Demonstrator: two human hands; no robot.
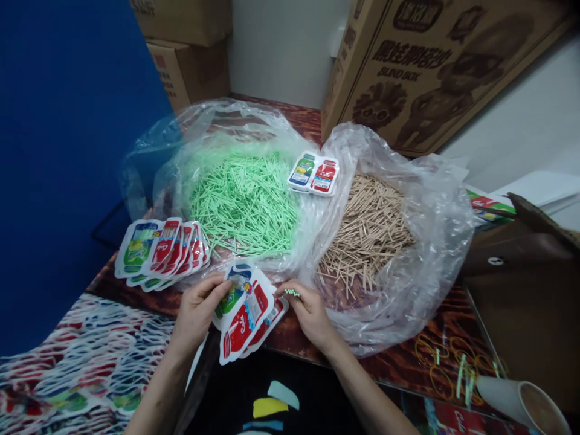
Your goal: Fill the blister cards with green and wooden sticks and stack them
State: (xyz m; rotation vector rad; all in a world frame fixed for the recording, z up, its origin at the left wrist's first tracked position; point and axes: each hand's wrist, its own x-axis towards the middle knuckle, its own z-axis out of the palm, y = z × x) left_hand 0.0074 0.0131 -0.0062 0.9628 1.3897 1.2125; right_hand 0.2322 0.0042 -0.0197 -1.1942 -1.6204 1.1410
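Note:
My left hand (pixel 198 309) grips a small stack of bottle-shaped printed packs (pixel 244 314), red and green on white, near the table's front edge. My right hand (pixel 309 309) is pinched on a few green sticks (pixel 292 292) right beside those packs. Behind the hands lie two open clear plastic bags: one with a heap of green sticks (pixel 242 202), one with a heap of tan wooden sticks (pixel 367 232).
A fanned pile of the same packs (pixel 161 251) lies at the left, and one pack (pixel 313 173) rests between the bags. Cardboard boxes (pixel 421 66) stand behind. Rubber bands (pixel 441 362) and a paper cup (pixel 525 402) are at the right front; blue panel (pixel 67 151) left.

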